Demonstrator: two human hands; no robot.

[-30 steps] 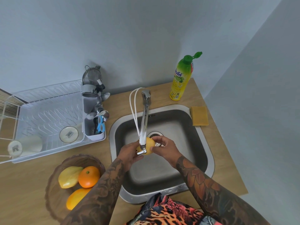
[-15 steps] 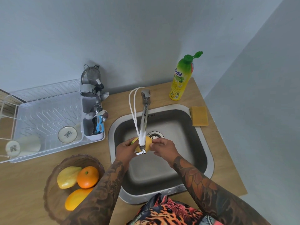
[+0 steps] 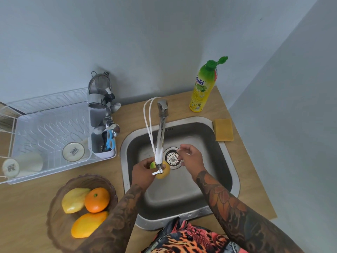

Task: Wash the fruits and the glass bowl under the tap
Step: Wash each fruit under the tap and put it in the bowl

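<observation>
My left hand (image 3: 143, 173) holds a small yellow-green fruit (image 3: 162, 172) just under the spout of the chrome tap (image 3: 160, 141), over the steel sink (image 3: 226, 172). The spout hides part of the fruit. My right hand (image 3: 190, 157) hovers to the right above the drain (image 3: 172, 157), fingers spread and holding nothing. On the counter at the lower left stands the brownish glass bowl (image 3: 60, 232) with a yellow fruit (image 3: 74, 199), an orange (image 3: 97, 199) and an orange-yellow mango (image 3: 87, 224) in it.
A green-capped dish soap bottle (image 3: 204, 88) stands behind the sink, and a yellow sponge (image 3: 223, 130) lies on its right rim. A white dish rack (image 3: 45, 128) with cups and a cutlery holder (image 3: 103, 141) sits at the left. Walls close in behind and on the right.
My right hand has let go of the fruit and moved up and to the right over the drain. The left hand keeps the fruit under the spout.
</observation>
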